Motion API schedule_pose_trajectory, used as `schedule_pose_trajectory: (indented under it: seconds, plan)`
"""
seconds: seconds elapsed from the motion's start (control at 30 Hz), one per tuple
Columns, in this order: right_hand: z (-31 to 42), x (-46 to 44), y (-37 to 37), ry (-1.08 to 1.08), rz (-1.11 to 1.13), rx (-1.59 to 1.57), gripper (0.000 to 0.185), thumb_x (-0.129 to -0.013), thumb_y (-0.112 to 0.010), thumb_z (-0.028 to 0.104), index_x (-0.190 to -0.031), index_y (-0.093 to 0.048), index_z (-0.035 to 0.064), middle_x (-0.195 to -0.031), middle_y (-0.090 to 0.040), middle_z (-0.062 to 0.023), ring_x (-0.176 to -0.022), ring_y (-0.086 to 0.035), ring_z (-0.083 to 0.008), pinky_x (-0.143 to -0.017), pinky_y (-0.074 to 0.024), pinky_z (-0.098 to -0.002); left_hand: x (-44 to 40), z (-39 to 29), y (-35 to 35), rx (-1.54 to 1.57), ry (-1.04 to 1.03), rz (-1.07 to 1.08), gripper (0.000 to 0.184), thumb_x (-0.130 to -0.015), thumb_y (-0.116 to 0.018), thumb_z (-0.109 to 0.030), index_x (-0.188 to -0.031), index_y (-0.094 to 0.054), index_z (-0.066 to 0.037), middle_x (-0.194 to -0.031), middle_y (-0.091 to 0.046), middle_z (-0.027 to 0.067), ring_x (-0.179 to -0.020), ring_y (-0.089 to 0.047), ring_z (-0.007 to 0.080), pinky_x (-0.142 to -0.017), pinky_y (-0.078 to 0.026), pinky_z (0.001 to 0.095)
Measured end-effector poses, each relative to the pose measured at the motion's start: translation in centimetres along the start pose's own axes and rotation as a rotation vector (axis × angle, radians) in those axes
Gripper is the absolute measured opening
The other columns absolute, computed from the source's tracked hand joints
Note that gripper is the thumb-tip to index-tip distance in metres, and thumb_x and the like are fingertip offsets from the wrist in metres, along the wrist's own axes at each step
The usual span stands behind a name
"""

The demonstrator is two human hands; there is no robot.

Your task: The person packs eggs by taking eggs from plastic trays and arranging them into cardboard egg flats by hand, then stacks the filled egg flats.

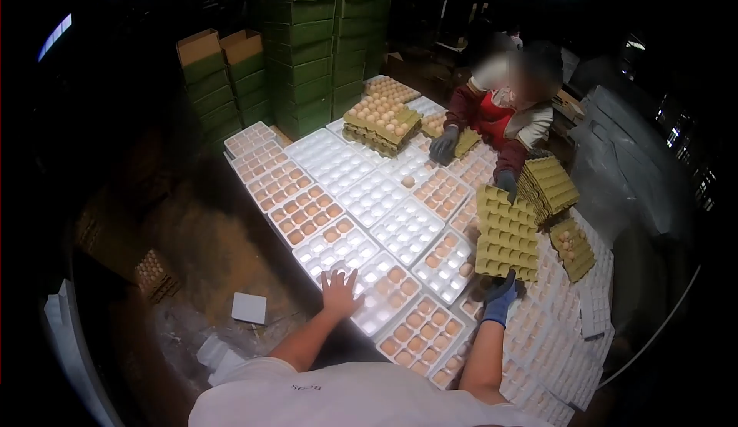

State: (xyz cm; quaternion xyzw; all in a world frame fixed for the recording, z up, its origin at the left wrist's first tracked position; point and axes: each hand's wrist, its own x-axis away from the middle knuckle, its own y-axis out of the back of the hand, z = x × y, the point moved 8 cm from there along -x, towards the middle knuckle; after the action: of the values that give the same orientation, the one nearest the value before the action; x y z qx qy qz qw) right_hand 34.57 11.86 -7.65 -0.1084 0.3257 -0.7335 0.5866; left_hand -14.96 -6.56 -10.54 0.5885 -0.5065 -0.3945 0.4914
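Observation:
My left hand (340, 295) is bare, with its fingers spread over the near edge of a white foam egg tray (377, 312) that is partly filled with brown eggs. My right hand (500, 302), in a blue glove, grips the lower edge of a yellow-green pulp egg tray (507, 235). That tray is tilted up and its visible cups hold no eggs. At its top edge is the dark-gloved hand (506, 185) of a co-worker. Just left of my right hand, a white tray of eggs (419, 335) lies near the table's edge.
Across the table stands a co-worker in a red apron (496, 116), whose other gloved hand (443, 146) reaches over trays. A stack of pulp trays with eggs (382, 119) and more stacked pulp trays (550, 185) sit on the table. Green cartons (301, 58) rise behind.

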Motion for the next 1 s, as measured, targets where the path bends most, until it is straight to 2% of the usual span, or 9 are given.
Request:
schedule_pose_trajectory:
  seconds: [0.03,0.13,0.2,0.27,0.33,0.47,0.67,0.87,1.0]
  plan:
    - [0.0,-0.6,-2.2,-0.047,0.401,-0.221,0.037,-0.105,-0.059,0.028,-0.135,-0.059,0.007,-0.124,-0.065,-0.0091,-0.103,-0.064,-0.0242,-0.089,-0.0546,-0.0375,0.0,0.0,-0.1,-0.005,0.005,-0.003,0.088,-0.089,-0.059,-0.062,-0.163,-0.034,-0.02,-0.153,-0.049,0.02,-0.151,-0.032,0.038,-0.124,-0.005,0.0669]
    - [-1.6,3.2,-1.2,-0.289,-0.384,0.155,0.047,-0.104,-0.061,0.035,-0.142,-0.055,0.0073,-0.137,-0.061,-0.0114,-0.118,-0.06,-0.0238,-0.103,-0.0475,-0.0371,-0.2,0.2,-0.4,-0.015,0.014,0.0,0.088,-0.089,-0.059,-0.061,-0.164,-0.032,-0.022,-0.153,-0.048,0.0208,-0.152,-0.031,0.0388,-0.124,-0.004,0.0666]
    - [-2.5,6.9,-4.7,-0.072,0.023,0.98,0.065,-0.102,-0.059,0.047,-0.154,-0.047,0.0106,-0.155,-0.05,-0.0173,-0.142,-0.048,-0.0323,-0.117,-0.036,-0.0495,-0.3,0.3,-0.7,-0.007,0.013,0.001,0.089,-0.089,-0.06,-0.06,-0.164,-0.032,-0.022,-0.152,-0.049,0.0211,-0.151,-0.031,0.0395,-0.124,-0.004,0.0668]
    - [-1.6,14.4,-11.9,-0.062,0.311,1.892,0.087,-0.094,-0.062,0.06,-0.16,-0.037,0.0075,-0.162,-0.039,-0.0223,-0.15,-0.033,-0.0436,-0.123,-0.0213,-0.0612,-0.3,0.2,-0.3,0.009,0.011,0.013,0.089,-0.089,-0.059,-0.059,-0.164,-0.031,-0.021,-0.151,-0.049,0.0215,-0.15,-0.032,0.04,-0.124,-0.004,0.0672]
    - [-4.7,19.5,-12.2,-0.053,0.501,1.961,0.097,-0.089,-0.062,0.067,-0.159,-0.037,0.004,-0.165,-0.032,-0.0252,-0.152,-0.023,-0.0504,-0.125,-0.0126,-0.0624,-0.2,0.0,0.0,-0.016,0.016,0.034,0.088,-0.091,-0.058,-0.058,-0.164,-0.03,-0.02,-0.151,-0.049,0.0214,-0.149,-0.033,0.0404,-0.124,-0.004,0.0673]
    - [-5.9,22.2,-11.4,-0.064,0.55,1.966,0.096,-0.092,-0.059,0.065,-0.163,-0.03,0.0058,-0.169,-0.022,-0.0245,-0.155,-0.019,-0.0494,-0.125,-0.0082,-0.063,-0.1,-0.2,0.1,-0.011,0.018,0.075,0.085,-0.094,-0.055,-0.057,-0.165,-0.029,-0.019,-0.154,-0.045,0.023,-0.151,-0.031,0.0407,-0.123,-0.003,0.0681]
    - [-6.5,22.1,-11.3,-0.17,0.511,2.022,0.097,-0.092,-0.062,0.06,-0.165,-0.027,0.0088,-0.171,-0.02,-0.0221,-0.155,-0.019,-0.0493,-0.125,-0.0104,-0.0641,-0.4,0.1,0.8,0.027,0.018,0.208,0.089,-0.093,-0.06,-0.058,-0.166,-0.026,-0.019,-0.157,-0.042,0.025,-0.155,-0.025,0.0425,-0.124,-0.003,0.0689]
    - [-6.0,22.2,-11.5,-0.012,0.524,2.024,0.087,-0.094,-0.062,0.051,-0.163,-0.032,0.0087,-0.17,-0.025,-0.0201,-0.154,-0.024,-0.0456,-0.126,-0.0121,-0.0617,-0.7,-0.3,0.1,0.012,-0.032,0.03,0.089,-0.091,-0.061,-0.054,-0.163,-0.031,-0.012,-0.146,-0.048,0.0262,-0.14,-0.041,0.0426,-0.121,-0.009,0.0715]
    - [-5.7,22.2,-12.2,-0.014,0.512,2.06,0.087,-0.092,-0.063,0.049,-0.163,-0.032,0.0104,-0.17,-0.025,-0.018,-0.152,-0.027,-0.0447,-0.125,-0.0139,-0.0616,-0.9,-0.5,0.4,-0.007,-0.075,0.084,0.091,-0.092,-0.061,-0.053,-0.163,-0.028,-0.008,-0.151,-0.045,0.0257,-0.145,-0.036,0.0415,-0.121,-0.005,0.0703]
